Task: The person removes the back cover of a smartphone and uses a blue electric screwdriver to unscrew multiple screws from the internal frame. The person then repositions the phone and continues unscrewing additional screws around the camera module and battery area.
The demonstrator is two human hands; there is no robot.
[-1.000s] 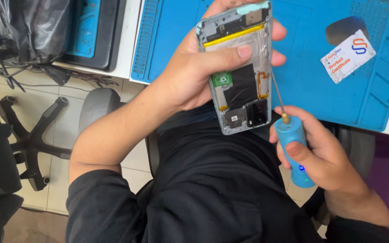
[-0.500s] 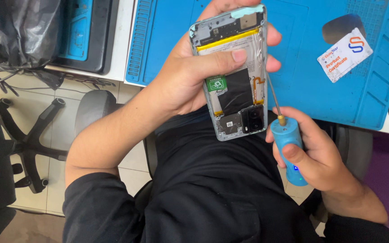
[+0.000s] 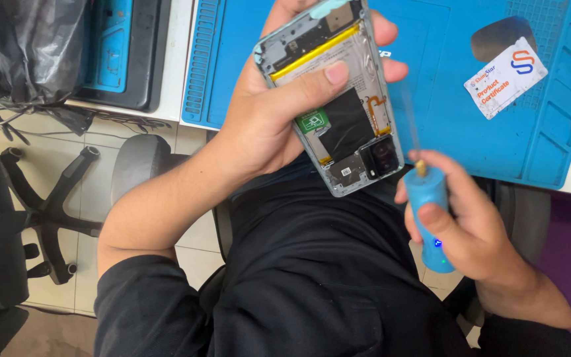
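Firmly, opened phone [image 3: 338, 99] in left hand [image 3: 269, 125]

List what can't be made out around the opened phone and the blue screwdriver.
- Screwdriver bit tip: head view, motion-blurred.
- Opened phone top end: cut off by the frame edge.
- Phone's middle: covered by the left hand thumb.
- Screwdriver's body: partly wrapped by the right hand.

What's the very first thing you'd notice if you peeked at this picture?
The opened pale-green phone with its black and yellow insides showing, gripped in the left hand at the top middle. Just below right, the right hand holds a chunky blue electric screwdriver, its thin bit pointing up beside the phone. Behind both lies a bright blue rubber work mat.
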